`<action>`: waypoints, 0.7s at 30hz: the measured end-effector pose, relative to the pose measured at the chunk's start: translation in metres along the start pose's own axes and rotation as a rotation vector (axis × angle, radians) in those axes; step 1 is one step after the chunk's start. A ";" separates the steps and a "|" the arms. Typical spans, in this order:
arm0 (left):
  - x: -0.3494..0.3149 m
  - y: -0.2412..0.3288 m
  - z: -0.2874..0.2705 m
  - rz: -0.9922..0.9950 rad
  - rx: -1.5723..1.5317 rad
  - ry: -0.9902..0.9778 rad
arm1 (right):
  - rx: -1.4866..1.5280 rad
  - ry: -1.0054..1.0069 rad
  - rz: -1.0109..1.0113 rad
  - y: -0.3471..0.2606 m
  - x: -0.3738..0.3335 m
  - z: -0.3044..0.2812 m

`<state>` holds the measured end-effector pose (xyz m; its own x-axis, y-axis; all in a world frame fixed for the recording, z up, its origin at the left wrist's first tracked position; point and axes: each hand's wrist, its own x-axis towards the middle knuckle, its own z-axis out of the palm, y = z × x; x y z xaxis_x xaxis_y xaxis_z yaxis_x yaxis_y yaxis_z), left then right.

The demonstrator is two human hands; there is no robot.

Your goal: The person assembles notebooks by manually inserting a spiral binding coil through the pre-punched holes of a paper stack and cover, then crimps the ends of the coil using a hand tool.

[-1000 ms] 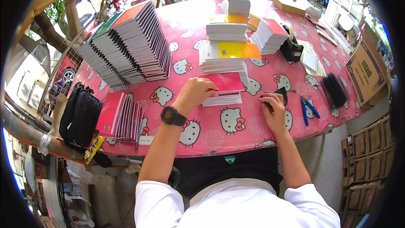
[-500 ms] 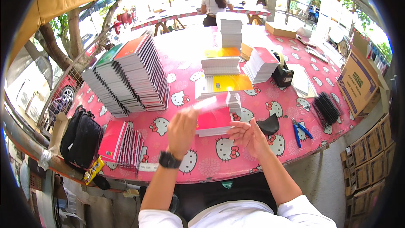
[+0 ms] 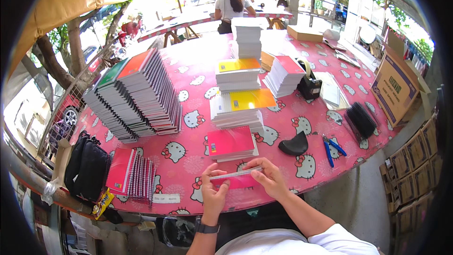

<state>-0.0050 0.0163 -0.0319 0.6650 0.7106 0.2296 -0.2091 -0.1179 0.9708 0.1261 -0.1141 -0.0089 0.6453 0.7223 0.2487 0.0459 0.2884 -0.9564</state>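
A thin pink-covered notebook (image 3: pixel 241 181) is gripped near the table's front edge, its page edges turned up. My left hand (image 3: pixel 213 190), with a dark watch on the wrist, has fingers and thumb closed on its left end. At its right end, my right hand (image 3: pixel 269 179) pinches it with the thumb in front. Just beyond lies a short stack of pink notebooks (image 3: pixel 230 142), touched by neither hand. Behind that stand stacks with yellow-orange covers (image 3: pixel 252 99). A black curved object (image 3: pixel 293 145) and blue-handled pliers (image 3: pixel 332 150) lie to the right.
Tall stacks of spiral-bound notebooks (image 3: pixel 151 94) stand at left, with pink spiral notebooks (image 3: pixel 123 170) and a black bag (image 3: pixel 86 163) nearer. Right are a tape dispenser (image 3: pixel 309 85), black binding coils (image 3: pixel 360 120) and a cardboard box (image 3: pixel 395 87). People sit at a far table.
Both hands have come down toward the table's front edge and now hold a pink notebook there. Before, the left hand was at the pink stack and the right hand was open beside it.
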 end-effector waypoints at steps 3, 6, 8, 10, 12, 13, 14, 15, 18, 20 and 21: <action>-0.007 -0.005 0.015 0.050 0.235 0.114 | -0.176 0.180 -0.047 0.012 -0.001 0.010; -0.006 0.025 0.037 0.603 0.827 0.311 | -0.213 0.237 -0.092 0.012 0.001 0.013; -0.011 0.027 0.040 0.640 1.000 0.032 | -0.173 0.166 -0.139 0.011 0.000 0.009; -0.011 0.027 0.043 0.608 1.001 -0.087 | -0.259 0.151 -0.137 0.002 0.001 -0.011; -0.007 0.030 0.038 0.653 0.959 -0.120 | -0.464 0.210 -0.191 -0.008 0.014 -0.056; -0.005 0.030 0.034 0.668 0.940 -0.133 | -0.629 0.272 -0.240 -0.014 0.024 -0.094; -0.002 0.031 0.031 0.716 0.905 -0.111 | -0.823 0.400 -0.168 -0.031 0.035 -0.127; -0.001 0.034 0.033 0.712 0.882 -0.143 | -0.897 0.532 -0.248 -0.026 0.043 -0.184; 0.000 0.035 0.037 0.707 0.885 -0.187 | -1.571 0.782 -0.142 -0.026 0.029 -0.319; 0.001 0.034 0.035 0.727 0.890 -0.141 | -1.727 0.713 0.016 -0.019 0.024 -0.343; 0.000 0.033 0.033 0.731 0.897 -0.121 | -1.699 0.613 0.071 -0.015 0.019 -0.342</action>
<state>0.0122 -0.0104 0.0024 0.6698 0.2051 0.7136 -0.0206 -0.9556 0.2939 0.3988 -0.3192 -0.0424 0.8223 0.2798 0.4955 0.4013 -0.9025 -0.1563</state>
